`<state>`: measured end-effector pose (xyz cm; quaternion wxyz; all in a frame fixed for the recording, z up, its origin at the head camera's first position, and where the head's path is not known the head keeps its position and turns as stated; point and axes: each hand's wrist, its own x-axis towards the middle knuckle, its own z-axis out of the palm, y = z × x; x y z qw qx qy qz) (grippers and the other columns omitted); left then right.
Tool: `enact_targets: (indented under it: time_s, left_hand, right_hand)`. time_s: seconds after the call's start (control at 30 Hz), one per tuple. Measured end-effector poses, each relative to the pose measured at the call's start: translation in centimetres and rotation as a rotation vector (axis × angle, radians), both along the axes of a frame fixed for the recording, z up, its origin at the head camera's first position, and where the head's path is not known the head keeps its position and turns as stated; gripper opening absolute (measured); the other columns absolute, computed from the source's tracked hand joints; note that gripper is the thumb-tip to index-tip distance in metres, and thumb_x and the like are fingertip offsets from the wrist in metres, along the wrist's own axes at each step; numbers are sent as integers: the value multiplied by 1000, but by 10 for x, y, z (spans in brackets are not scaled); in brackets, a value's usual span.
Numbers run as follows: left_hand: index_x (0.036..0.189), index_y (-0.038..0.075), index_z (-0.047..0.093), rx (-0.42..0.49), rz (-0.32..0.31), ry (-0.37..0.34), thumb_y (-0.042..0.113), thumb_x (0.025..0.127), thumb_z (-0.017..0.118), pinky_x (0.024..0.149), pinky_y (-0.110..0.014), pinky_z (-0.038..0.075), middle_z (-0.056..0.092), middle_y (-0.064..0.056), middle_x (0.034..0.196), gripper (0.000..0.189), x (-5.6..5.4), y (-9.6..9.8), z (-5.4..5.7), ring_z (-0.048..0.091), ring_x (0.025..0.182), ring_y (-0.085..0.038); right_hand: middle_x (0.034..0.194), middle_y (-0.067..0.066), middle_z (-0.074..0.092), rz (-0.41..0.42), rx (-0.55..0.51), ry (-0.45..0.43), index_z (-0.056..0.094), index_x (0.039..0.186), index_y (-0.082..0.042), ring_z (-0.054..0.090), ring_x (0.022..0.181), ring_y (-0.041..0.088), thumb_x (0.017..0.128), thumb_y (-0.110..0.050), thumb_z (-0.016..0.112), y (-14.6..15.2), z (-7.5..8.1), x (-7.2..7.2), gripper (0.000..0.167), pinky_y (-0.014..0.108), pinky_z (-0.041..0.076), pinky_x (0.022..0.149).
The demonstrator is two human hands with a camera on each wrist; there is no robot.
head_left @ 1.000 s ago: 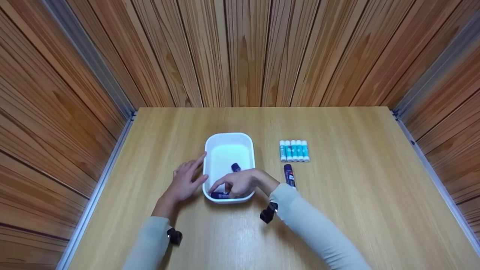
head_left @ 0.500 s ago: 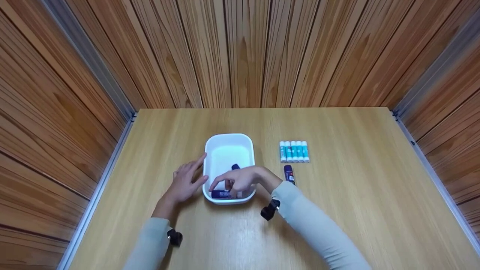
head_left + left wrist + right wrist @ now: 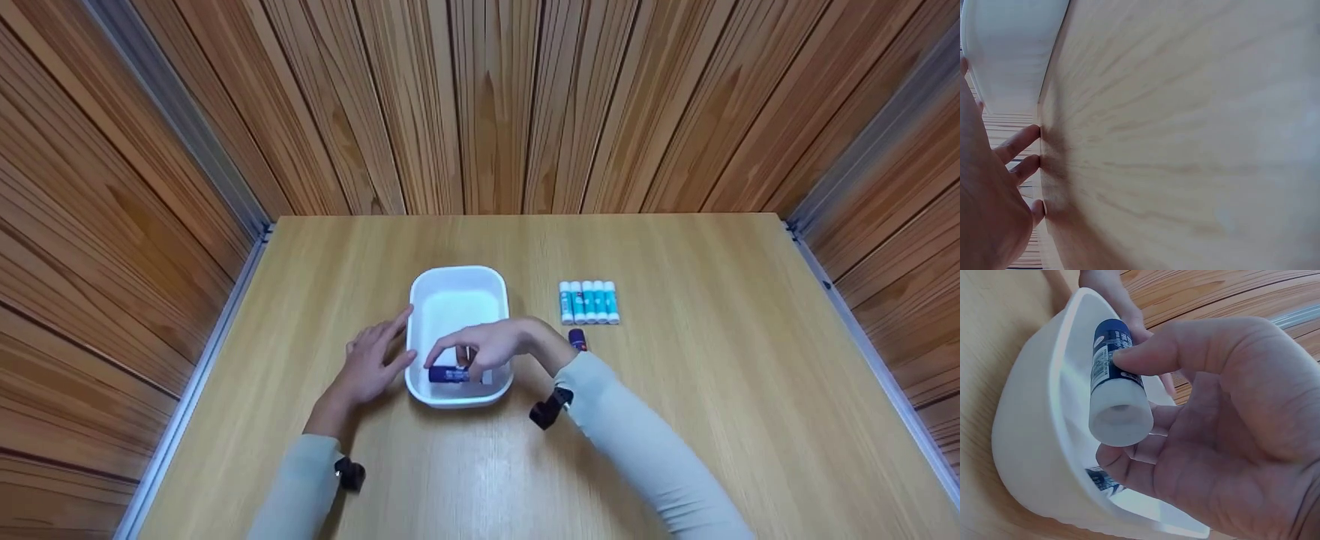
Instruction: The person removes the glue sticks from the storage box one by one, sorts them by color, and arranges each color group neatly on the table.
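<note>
My right hand [image 3: 495, 346] pinches a dark blue glue stick [image 3: 448, 374] with a white end, holding it sideways over the near part of a white plastic bin [image 3: 459, 402]. In the right wrist view the thumb presses on the label of this glue stick [image 3: 1111, 354], and its white end faces the camera. Below it, part of another dark blue glue stick [image 3: 1103, 481] lies inside the bin; the hand hides it in the head view. My left hand [image 3: 367, 367] touches the bin's left rim with its fingers spread, and some fingertips [image 3: 1028, 134] rest on the table.
A row of several white and teal glue sticks [image 3: 589, 303] lies right of the bin. Nearer, a dark blue glue stick [image 3: 577, 340] sits partly hidden by the right sleeve. Wooden panels [image 3: 495, 105] wall in the table [image 3: 712, 337] behind and at the sides.
My right hand has lifted the glue stick from the near end of the bin, moving slightly away from me and up. The left hand has stayed in place on the rim.
</note>
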<state>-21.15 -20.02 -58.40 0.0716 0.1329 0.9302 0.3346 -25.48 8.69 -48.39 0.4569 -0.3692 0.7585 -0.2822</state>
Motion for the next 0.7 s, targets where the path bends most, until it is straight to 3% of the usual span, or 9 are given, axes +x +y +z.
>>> enact_targets:
  time_s: [0.3,0.5,0.7]
  left_hand:
    - [181,45,19,4,-4,1,66,109,57,128,-73,24,43,-7,183,84,0,-1,-1,37,168,-41]
    - [181,45,20,4,0,-7,65,110,57,127,-71,24,43,-7,183,82,1,-1,0,38,167,-42]
    - [180,46,20,6,6,-27,64,111,57,128,-71,22,44,-9,182,81,1,0,2,38,167,-42]
  right_hand:
    - [132,12,58,-10,-34,-51,55,164,-30,54,114,20,99,1,64,14,11,-3,72,35,49,97]
    - [124,9,56,-10,-58,-27,56,162,-27,52,112,20,98,1,64,27,19,-3,71,35,48,96]
    - [134,16,57,-23,-52,-1,55,163,-29,53,115,23,98,-1,65,42,27,-2,72,36,49,97]
